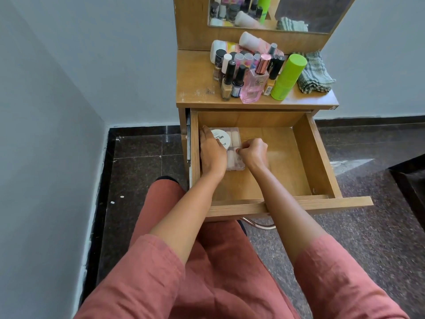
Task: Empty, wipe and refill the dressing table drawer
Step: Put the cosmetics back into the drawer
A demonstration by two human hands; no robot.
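My left grip (pixel 212 150) lies flat along the left side of a clear plastic box (pixel 234 143) in the back-left corner of the drawer (pixel 317 157). My right grip (pixel 253 151) pinches its right edge. The box looks light, stiff and slippery, and a white jar (pixel 222 139) sits loose on top. Best lifted level, by both sides. There is room to the right.

Dressing table top (pixel 195 77) bears bottles (pixel 238 81), green can (pixel 287 77), folded cloth (pixel 315 72).
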